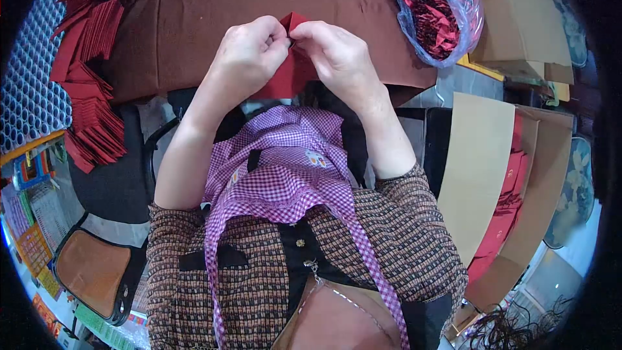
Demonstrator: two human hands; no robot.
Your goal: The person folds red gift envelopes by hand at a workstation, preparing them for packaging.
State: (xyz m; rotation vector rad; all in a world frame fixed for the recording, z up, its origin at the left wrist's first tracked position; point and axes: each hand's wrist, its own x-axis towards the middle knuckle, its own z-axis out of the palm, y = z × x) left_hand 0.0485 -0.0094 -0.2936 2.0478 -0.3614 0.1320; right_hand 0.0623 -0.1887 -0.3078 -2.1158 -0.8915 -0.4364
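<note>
Both hands meet at the near part of the brown-covered table, pinching a red paper envelope (289, 79) between them. My left hand (254, 50) is closed, thumb and fingers gripping the envelope's upper left side. From the other side my right hand (335, 55) is closed on its upper right, thumb close to the left fingertips. The envelope's top rises to a point between the hands, and its lower part hangs toward my lap. My fingers hide the middle of it, so the exact fold there does not show.
Fanned stacks of red envelopes (87, 45) line the table's left side. A clear plastic bag (468, 29) full of small red pieces lies at the back right. At my right stands an open cardboard box (483, 149) holding more red envelopes. A chair (91, 269) is at lower left.
</note>
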